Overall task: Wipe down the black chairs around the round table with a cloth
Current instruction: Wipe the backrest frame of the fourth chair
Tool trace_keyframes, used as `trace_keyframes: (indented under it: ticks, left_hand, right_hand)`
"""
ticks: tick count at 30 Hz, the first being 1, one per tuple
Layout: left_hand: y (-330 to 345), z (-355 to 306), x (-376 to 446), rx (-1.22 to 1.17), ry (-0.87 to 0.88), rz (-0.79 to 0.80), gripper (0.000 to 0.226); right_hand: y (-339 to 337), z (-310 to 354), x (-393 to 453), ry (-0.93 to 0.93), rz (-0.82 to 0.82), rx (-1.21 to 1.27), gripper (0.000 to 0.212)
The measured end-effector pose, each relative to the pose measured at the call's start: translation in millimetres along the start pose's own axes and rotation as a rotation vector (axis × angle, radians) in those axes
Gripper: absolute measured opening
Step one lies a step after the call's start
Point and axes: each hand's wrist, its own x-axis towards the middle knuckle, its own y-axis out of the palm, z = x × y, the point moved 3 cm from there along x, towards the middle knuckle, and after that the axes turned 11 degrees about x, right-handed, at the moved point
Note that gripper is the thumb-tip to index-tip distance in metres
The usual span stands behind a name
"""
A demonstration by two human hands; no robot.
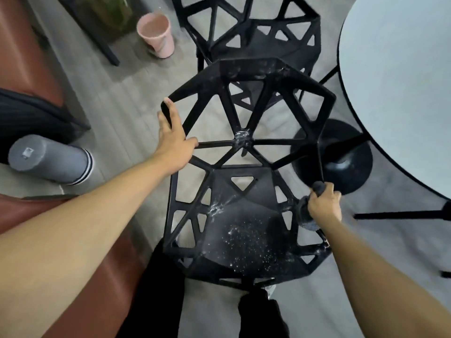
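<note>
Head view, only one. Black lattice chair [244,167] sits right below the camera, between both arms, seat toward the person, backrest away. Water droplets and wet streaks on the seat and at the hub of the backrest struts.

Left hand [174,140] rests on the backrest's left edge: fingers fairly straight, laid along the frame bar, thumb reaching onto a horizontal strut. Looks like bracing, not a curled grasp.

Right hand [324,203] is fisted around a dark grey cloth [306,212], cloth bunched and sticking out above and below the fingers. Cloth presses against the chair's right side edge, where the backrest meets the seat.

Beyond the left hand, a second black chair [256,30] of the same lattice type stands just behind the first. Right of the cloth hand, the round table [402,81] with pale top and black rim; its black disc base [341,164] on the floor is just past the right hand's knuckles.

Left of the left hand: a pink bucket [156,35] farther off, a grey cylindrical bin [48,162] nearer, lying tilted. Reddish-brown bench seat [102,276] under the left forearm. Dark trouser legs [158,289] at the bottom edge.
</note>
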Motion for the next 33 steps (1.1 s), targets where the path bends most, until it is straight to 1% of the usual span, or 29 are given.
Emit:
trace_keyframes:
  ticks: [3, 5, 9, 13, 16, 18, 22, 25, 28, 30, 33]
  left_hand:
    - [1.1, 3.1, 15.4, -0.009, 0.06, -0.041, 0.105]
    - [2.1, 5.4, 26.1, -0.012, 0.112, -0.02, 0.104]
    - [0.6, -6.8, 50.6, -0.008, 0.28, 0.034, 0.101]
    - [4.9, -15.8, 68.6, 0.051, 0.457, 0.025, 0.096]
    - [13.1, -18.9, 75.0, 0.029, 0.567, -0.036, 0.092]
    - [23.4, -20.4, 80.2, 0.029, 0.604, -0.079, 0.09]
    - [46.1, -30.3, 81.7, 0.011, 0.624, -0.129, 0.089]
    - [56.0, -36.3, 83.6, -0.007, 0.674, -0.164, 0.091]
    - [56.5, -30.0, 91.6, 0.053, 0.755, -0.223, 0.091]
    - [57.3, -26.4, 93.9, 0.062, 0.791, -0.209, 0.091]
    - [63.1, -23.9, 88.2, 0.089, 0.782, -0.15, 0.091]
  right_hand:
    - [8.6, 7.5, -8.7, 0.01, -0.059, 0.009, 0.038]
    - [14.4, 5.9, -15.5, 0.048, -0.093, 0.019, 0.038]
    - [20.5, 0.0, -30.6, 0.152, -0.173, 0.079, 0.039]
    - [26.0, -12.2, -53.7, 0.252, -0.257, 0.101, 0.038]
    - [35.2, -24.9, -66.2, 0.242, -0.351, 0.072, 0.038]
    - [42.1, -33.4, -72.7, 0.246, -0.41, 0.066, 0.035]
    - [49.2, -48.5, -79.2, 0.257, -0.496, 0.1, 0.034]
    - [55.9, -57.1, -85.6, 0.285, -0.533, 0.116, 0.036]
    - [66.4, -57.8, -94.0, 0.29, -0.561, 0.115, 0.038]
    - [75.1, -61.9, -104.2, 0.295, -0.581, 0.132, 0.04]
    - [94.6, -70.8, -129.9, 0.317, -0.639, 0.18, 0.045]
